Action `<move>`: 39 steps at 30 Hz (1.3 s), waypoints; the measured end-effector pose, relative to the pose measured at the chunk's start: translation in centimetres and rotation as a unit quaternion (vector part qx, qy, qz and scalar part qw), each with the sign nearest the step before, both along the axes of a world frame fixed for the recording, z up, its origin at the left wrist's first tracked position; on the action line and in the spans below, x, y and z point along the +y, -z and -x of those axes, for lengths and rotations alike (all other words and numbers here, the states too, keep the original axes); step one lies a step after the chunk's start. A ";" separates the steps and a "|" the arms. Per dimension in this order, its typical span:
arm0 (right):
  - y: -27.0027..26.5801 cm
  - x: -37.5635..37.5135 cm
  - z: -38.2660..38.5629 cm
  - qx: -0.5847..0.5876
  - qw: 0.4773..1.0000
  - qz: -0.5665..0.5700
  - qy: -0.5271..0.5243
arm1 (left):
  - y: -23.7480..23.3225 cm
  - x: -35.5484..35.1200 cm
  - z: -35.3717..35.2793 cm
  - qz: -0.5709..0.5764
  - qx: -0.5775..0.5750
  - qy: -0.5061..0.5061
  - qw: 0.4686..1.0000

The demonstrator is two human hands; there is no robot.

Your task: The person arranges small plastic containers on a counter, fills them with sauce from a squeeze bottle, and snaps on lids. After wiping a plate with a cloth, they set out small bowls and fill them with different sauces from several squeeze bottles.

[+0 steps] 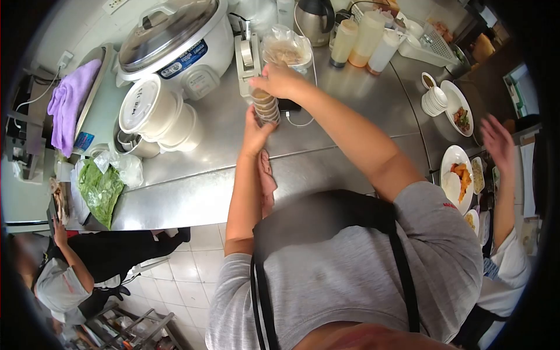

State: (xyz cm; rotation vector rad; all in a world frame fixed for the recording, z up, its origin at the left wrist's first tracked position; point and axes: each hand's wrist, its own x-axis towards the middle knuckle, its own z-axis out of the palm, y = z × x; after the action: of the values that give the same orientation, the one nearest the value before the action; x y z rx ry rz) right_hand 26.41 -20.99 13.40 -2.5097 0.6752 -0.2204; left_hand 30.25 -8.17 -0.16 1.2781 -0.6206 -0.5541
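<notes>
A stack of small round cups (265, 106) stands upright on the steel counter, near its middle. My left hand (256, 129) is wrapped round the lower part of the stack. At the top of it, my right hand (279, 81) has its fingers closed on the upper rim. Just behind sits a tape dispenser (248, 64), with a bowl in clear plastic wrap (287, 49) beside it. A pink cloth (266, 181) lies on the counter close to my left forearm.
Stacked white tubs (143, 105) and a large cooker (175, 41) stand at left, above bagged green leaves (99, 189). Squeeze bottles (367, 38) stand back right, plated food (458, 181) at right. One person (64, 280) is at lower left, another person's hand (499, 143) at right.
</notes>
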 end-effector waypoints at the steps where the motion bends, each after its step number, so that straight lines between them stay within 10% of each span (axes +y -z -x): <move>1: -0.2 0.1 -0.3 -0.019 0.999 0.040 0.007 | 0.3 -0.4 0.7 0.029 -0.011 0.013 0.999; 7: -3.3 1.7 -2.3 -0.214 0.958 0.186 -0.043 | -0.6 -1.2 1.6 -0.157 -0.196 -0.099 0.963; 12: 0.0 1.6 -2.1 0.083 0.989 0.032 -0.117 | 1.5 -1.6 1.3 -0.230 -0.249 -0.136 0.931; 24: -0.4 -1.7 9.5 -0.270 0.957 0.055 -0.088 | -5.6 -4.7 5.5 -0.237 -0.347 -0.023 0.907; 39: -7.2 -27.1 48.3 -0.193 0.929 0.201 0.242 | -11.4 -39.7 39.7 0.068 -0.343 0.360 0.865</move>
State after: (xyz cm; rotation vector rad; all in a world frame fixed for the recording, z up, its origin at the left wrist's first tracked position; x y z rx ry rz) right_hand -21.88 -48.09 20.58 -2.5013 1.1585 -1.1000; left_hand -9.50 -47.87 11.22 1.0665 -1.7489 -0.6340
